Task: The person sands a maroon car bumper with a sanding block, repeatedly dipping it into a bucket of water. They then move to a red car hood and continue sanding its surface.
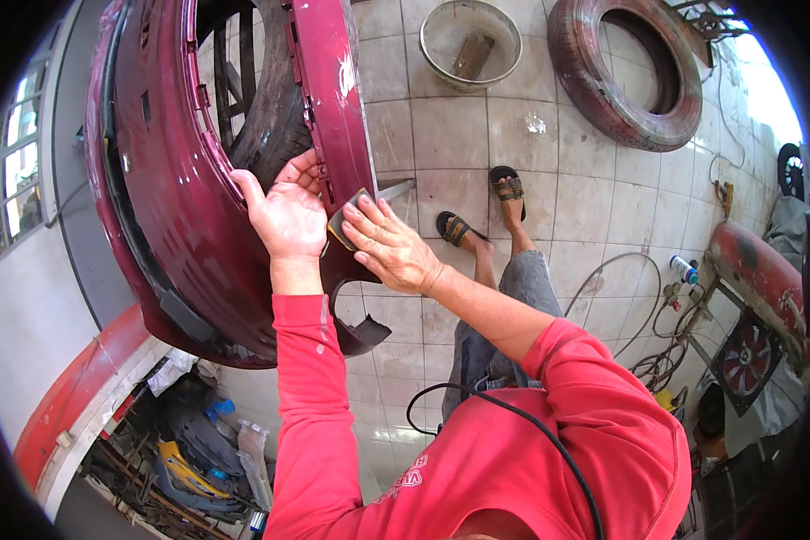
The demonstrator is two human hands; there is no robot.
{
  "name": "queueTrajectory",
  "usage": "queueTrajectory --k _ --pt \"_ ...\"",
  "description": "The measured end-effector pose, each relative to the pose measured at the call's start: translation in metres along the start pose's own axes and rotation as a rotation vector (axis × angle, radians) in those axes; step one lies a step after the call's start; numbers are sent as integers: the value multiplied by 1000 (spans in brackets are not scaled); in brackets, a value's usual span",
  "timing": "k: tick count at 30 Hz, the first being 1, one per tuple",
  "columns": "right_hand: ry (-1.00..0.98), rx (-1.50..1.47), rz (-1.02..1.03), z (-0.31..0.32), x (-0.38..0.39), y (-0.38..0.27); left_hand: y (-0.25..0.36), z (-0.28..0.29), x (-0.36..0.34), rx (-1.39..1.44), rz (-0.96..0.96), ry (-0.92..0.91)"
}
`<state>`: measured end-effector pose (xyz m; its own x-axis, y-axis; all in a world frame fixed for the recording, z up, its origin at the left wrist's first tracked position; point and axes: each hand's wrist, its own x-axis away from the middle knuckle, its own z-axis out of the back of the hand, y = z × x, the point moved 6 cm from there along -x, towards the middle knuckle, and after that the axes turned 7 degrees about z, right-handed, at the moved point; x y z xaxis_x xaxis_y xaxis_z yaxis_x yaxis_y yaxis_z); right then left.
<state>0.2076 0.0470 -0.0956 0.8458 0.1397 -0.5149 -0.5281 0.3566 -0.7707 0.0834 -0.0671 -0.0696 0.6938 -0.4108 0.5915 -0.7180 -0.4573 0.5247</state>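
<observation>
A glossy maroon car bumper (166,193) stands on the left, with a tabbed strip along its opening. My right hand (389,243) presses flat fingers over a thin dark sanding pad (340,223) with a yellow edge, against the bumper's right-hand part. Beside it, my left hand (290,220) rests at the bumper's opening, palm up. Its thumb sticks out and its fingers bend loosely near the tabbed strip; nothing shows in the palm. The pad's underside is hidden.
A tyre stands behind the bumper opening. On the tiled floor (450,135) are a bucket (432,49) with a brown block in water and another tyre (567,85). Hoses, a fan (747,360) and a red part (751,270) lie right. Stacked car parts (198,450) sit lower left.
</observation>
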Motion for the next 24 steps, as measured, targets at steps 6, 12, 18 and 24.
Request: queueTrajectory --k 6,12,18,24 --pt "213 152 89 78 -146 96 -1 -9 -11 40 49 -87" --pt "26 -26 -75 -2 1 6 -3 3 -9 -67 7 77" --pt "155 150 103 39 -100 80 -3 0 -8 -36 -8 46" --pt "200 24 -35 31 -73 43 -7 6 -2 17 12 49"
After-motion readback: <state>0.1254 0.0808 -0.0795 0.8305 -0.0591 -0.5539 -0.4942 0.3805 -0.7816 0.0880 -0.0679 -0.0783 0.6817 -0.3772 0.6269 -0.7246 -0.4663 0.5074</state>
